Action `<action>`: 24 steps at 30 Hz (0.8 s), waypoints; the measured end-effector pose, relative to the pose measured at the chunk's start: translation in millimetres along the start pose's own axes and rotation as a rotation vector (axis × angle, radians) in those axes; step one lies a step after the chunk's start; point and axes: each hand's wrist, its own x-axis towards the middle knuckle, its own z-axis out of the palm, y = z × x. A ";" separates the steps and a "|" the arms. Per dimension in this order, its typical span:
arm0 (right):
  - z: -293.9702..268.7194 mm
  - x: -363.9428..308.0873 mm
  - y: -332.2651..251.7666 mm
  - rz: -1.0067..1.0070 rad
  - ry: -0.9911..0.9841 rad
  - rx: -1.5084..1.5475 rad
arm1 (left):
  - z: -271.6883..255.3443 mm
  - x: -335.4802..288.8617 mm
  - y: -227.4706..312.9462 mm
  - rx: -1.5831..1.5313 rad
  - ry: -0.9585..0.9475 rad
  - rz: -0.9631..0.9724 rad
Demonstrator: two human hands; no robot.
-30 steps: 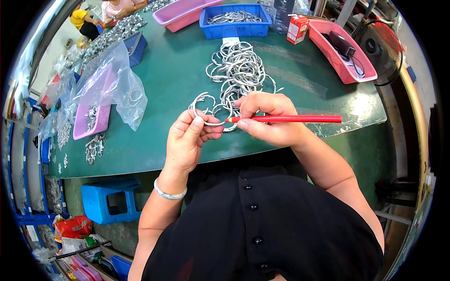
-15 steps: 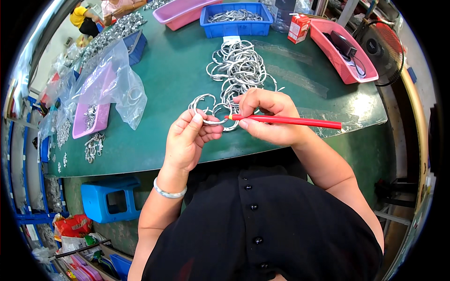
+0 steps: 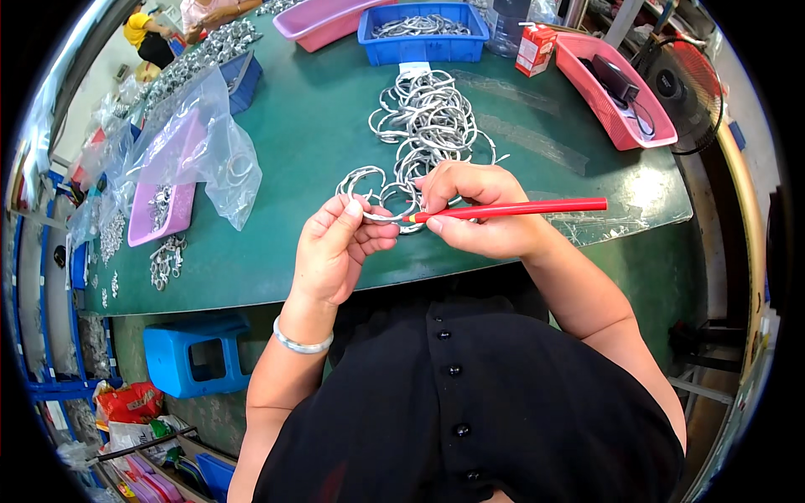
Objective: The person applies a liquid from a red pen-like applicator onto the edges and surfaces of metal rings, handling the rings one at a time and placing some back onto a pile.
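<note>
Over the green table (image 3: 335,142), left hand (image 3: 335,247) pinches a silver ring (image 3: 387,210); right hand (image 3: 482,214) grips a red pencil (image 3: 520,207).

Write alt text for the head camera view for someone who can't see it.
A person's left hand holds a silver metal ring while the right hand touches a red pencil to it, above a green table with a pile of rings and a blue bin.
</note>
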 end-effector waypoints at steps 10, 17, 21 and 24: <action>0.9 0.5 -0.3 -0.057 -0.027 -0.086 | 1.6 -1.6 -3.8 0.085 -0.047 0.117; 1.7 1.3 -8.2 -0.048 -0.061 -0.155 | 2.9 -3.1 -3.9 0.111 -0.055 0.152; 3.9 2.3 -7.9 -0.108 -0.024 -0.181 | 4.6 -3.7 -3.4 0.120 -0.056 0.157; 4.7 3.2 -8.7 -0.117 -0.026 -0.203 | 5.1 -4.7 -2.3 0.126 -0.054 0.160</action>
